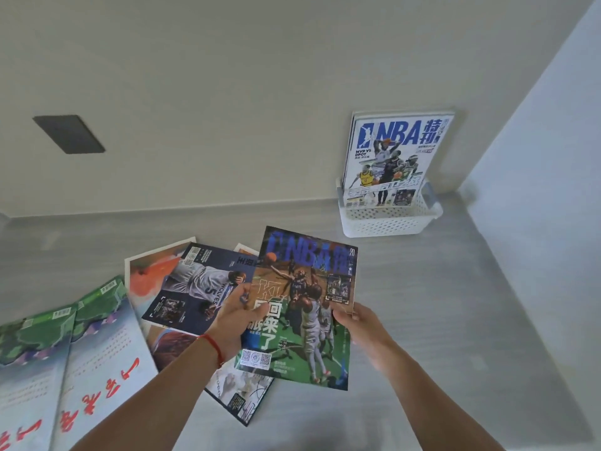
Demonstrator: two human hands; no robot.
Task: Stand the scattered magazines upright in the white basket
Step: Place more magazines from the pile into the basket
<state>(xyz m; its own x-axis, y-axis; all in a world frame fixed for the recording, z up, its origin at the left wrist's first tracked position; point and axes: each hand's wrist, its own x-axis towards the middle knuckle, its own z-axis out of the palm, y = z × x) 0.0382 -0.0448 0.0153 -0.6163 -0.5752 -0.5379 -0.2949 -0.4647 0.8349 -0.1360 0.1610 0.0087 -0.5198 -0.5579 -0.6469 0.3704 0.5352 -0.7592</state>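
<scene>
Both hands hold one magazine (302,307) above the worktop (439,314): left hand (239,320) pinching its left edge, right hand (356,322) gripping its right edge. Back right, the white basket (388,219) against the wall (227,92) holds upright magazines (395,154). More magazines (198,288) lie scattered to the left.

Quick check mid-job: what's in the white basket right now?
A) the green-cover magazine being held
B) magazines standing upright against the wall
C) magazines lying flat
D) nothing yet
B: the white basket holds upright magazines leaning on the wall, while both hands grip the green-cover magazine over the table.
</scene>
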